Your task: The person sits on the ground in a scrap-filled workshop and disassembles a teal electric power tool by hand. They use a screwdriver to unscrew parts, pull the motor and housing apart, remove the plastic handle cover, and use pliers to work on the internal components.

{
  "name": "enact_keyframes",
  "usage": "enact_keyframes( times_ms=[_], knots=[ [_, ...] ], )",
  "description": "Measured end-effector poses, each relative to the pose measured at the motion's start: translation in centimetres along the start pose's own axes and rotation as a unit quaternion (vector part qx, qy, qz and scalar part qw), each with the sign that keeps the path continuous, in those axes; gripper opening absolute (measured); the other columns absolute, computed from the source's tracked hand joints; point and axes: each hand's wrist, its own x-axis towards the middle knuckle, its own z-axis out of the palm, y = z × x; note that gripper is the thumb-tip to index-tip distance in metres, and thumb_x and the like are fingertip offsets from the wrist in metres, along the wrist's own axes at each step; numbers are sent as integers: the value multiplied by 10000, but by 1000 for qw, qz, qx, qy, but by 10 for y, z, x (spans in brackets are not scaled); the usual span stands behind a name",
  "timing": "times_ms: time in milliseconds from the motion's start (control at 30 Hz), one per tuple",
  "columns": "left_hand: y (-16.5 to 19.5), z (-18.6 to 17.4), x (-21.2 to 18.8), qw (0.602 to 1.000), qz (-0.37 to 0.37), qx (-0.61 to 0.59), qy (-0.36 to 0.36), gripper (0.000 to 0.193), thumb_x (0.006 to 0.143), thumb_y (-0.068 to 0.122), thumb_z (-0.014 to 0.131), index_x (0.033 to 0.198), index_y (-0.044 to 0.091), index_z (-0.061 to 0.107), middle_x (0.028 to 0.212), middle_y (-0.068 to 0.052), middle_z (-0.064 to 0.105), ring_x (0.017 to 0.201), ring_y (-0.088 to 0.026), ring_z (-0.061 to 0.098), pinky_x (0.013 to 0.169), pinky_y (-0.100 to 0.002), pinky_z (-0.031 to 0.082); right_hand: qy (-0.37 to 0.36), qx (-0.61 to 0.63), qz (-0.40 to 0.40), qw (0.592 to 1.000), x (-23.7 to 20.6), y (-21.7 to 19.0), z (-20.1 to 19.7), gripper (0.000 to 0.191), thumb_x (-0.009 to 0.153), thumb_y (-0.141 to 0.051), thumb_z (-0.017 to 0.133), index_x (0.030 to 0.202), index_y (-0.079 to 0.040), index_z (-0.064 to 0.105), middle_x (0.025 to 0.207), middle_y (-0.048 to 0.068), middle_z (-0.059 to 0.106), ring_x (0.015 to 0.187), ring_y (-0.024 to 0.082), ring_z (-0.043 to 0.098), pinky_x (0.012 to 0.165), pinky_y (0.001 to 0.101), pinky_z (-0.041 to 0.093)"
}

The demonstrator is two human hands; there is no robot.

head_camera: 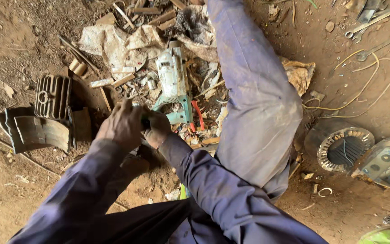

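At the near edge, six o'clock: two dark blue sleeves and a trouser leg [253, 90] stretched toward twelve o'clock, the person seated on bare ground.

Item 1. Left hand [122, 124], centre frame, fingers curled shut over something small at the rear of the power tool; what it grips is hidden beneath the knuckles.

Item 2. Right hand [158, 129], touching the left, fingers likewise closed on the tool's near end; contents cannot be made out.

Item 3. Power tool [174, 86], green and white casing, lying flat just beyond the hands toward twelve o'clock, a red-handled piece [197, 115] beside it. Judged step: working at the tool's handle end, probably opening or stripping it. A firm two-handed hold with the body kept steady seems called for.

Item 4. Ground [14, 199]: dry reddish dirt, no bench.

Item 5. Nine o'clock: ribbed metal housing [53, 97].

Item 6. Three o'clock: wound motor core [341, 149], yellow wire [366, 86].

Item 7. Twelve o'clock: rags and wood scraps [118, 43]; spanners [375, 47] at one o'clock.
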Motion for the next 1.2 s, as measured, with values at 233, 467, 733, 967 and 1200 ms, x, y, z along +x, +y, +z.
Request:
enact_keyframes(
  times_ms=[233,467,733,967,1200],
  knots=[
    [3,-4,-27,954,-124,17,-272,254,1143,159,358,1274,34,536,965,-169,693,597,-198,689,465,-325,570,21,-82,29,996,-10,-9,4,404,1097,-319,597,1178,77,616,969,97,672,729,137,649,655,273,574],
    [-6,0,-10,975,-172,-31,-140,266,1019,261,496,1172,81,617,807,-117,670,589,-208,637,480,-349,555,-14,6,76,997,-11,-4,-4,266,1055,-215,551,1161,25,595,910,69,664,714,128,609,649,250,566],
    [13,-9,-33,983,92,86,131,317,1002,113,345,1241,39,538,882,-169,689,643,-230,666,420,-260,511,75,-55,37,995,-6,-6,-2,270,1051,-254,617,1192,-25,641,809,47,593,623,117,558,544,244,528],
    [15,-8,-18,926,-306,-99,-196,495,1124,466,337,1003,73,613,680,-87,642,455,-159,528,409,-326,480,-129,41,78,988,-12,-9,-18,242,1031,-200,648,1174,-13,591,971,92,677,733,139,623,668,251,561],
    [9,-8,-29,959,87,137,231,424,1007,97,155,1133,72,559,839,-159,709,533,-188,606,324,-204,394,-8,-22,38,999,-8,-7,-5,248,953,-146,656,1162,-62,553,1002,116,692,838,161,668,774,263,589]
  ],
)
